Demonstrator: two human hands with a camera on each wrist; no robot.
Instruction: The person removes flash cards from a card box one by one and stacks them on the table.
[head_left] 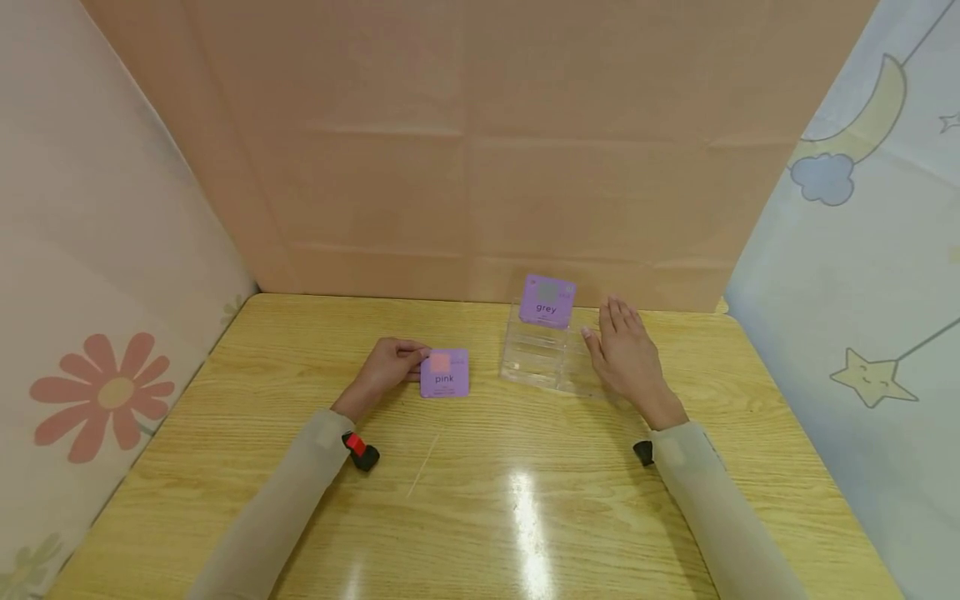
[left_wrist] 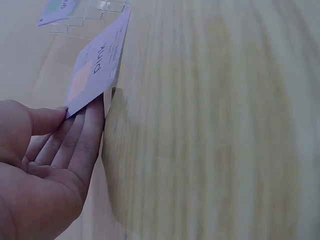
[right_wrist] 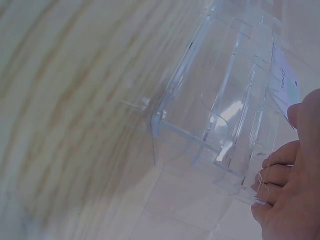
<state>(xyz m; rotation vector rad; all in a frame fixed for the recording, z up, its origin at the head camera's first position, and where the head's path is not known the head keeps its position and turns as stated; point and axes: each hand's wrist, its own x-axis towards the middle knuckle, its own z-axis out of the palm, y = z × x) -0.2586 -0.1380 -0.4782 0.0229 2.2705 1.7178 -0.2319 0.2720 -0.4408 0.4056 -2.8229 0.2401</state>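
Observation:
My left hand (head_left: 388,365) pinches the left edge of a purple card (head_left: 445,383) printed "pink", thumb on its face and fingers behind. The left wrist view shows that card (left_wrist: 102,65) tilted, close over the table. A clear tiered plastic stand (head_left: 534,354) stands to the right, near the back edge. In its rear tier, at the left, a purple card (head_left: 548,304) printed "grey" leans upright. My right hand (head_left: 628,354) lies with straight fingers at the right part of the stand; in the right wrist view its fingertips are right at the stand's end (right_wrist: 235,175).
The wooden table (head_left: 465,492) has a brown paper backdrop (head_left: 465,167) behind it. Patterned panels stand at the left (head_left: 97,250) and right (head_left: 847,275). Black camera mounts (head_left: 364,457) sit at the wrists. Light glares off the table's front middle.

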